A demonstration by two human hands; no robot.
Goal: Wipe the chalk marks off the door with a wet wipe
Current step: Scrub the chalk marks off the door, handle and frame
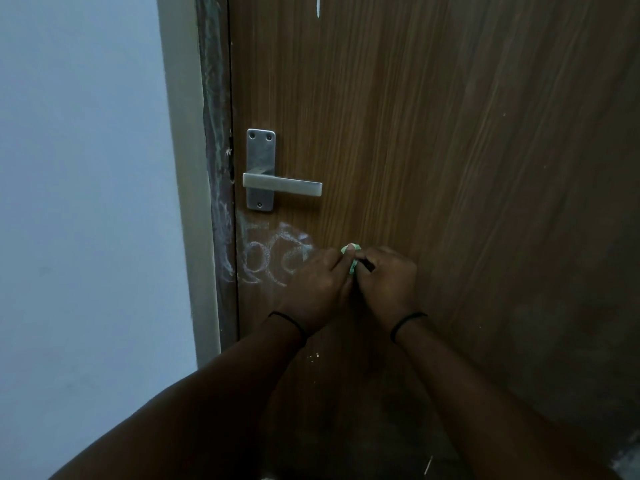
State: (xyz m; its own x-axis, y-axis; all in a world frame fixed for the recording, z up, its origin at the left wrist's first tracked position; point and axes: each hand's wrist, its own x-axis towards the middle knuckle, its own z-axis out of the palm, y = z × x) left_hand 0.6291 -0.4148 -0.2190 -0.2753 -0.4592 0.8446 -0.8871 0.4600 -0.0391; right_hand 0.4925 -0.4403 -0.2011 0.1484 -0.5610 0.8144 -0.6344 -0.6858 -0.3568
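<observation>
- A pale wall (pixel 79 202) fills the far side beyond the left hand, with the door frame (pixel 194 237) running down between wall and door.
- The brown wooden door (pixel 450 150) stands behind both hands; its metal lever handle (pixel 282 184) sits above and to the left of the left hand, on an upright plate with 3 screws.
- White chalk marks (pixel 270 254), loops and scribbles, lie on the door below the handle, just left of the left hand's fingers and partly hidden by them; some chalk also streaks the frame edge.
- The left hand (pixel 317 282) is curled, its fingertips pinching a small green and white wet wipe (pixel 350 256).
- The wipe is bunched between the 2 hands, in front of the door at the right end of the chalk; whether it touches the door cannot be told.
- The right hand (pixel 388 280) is curled too, its fingers pinching the wipe's other side, knuckles touching the left hand.
- Each wrist carries 1 thin black band (pixel 408 323).
- No containers are in view.
</observation>
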